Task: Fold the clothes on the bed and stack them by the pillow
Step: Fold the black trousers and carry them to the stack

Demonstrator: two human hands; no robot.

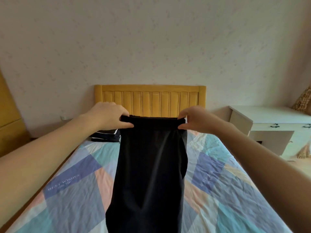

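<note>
A pair of black trousers [149, 169] hangs in the air above the bed, held up by the waistband. My left hand [107, 115] pinches the left end of the waistband and my right hand [195, 120] pinches the right end. The legs drop down out of the bottom of the view. Behind the trousers, at the head of the bed on the left, lies a folded stack of dark clothes with white stripes [106, 134]. The trousers hide the middle of the bed's head end, and no pillow shows.
The bed carries a patchwork sheet [223, 182] in blue, pink and white. A yellow wooden headboard [149, 98] stands against the wall. A white desk [272, 125] stands to the right of the bed, and a yellow wooden cabinet [10, 118] to the left.
</note>
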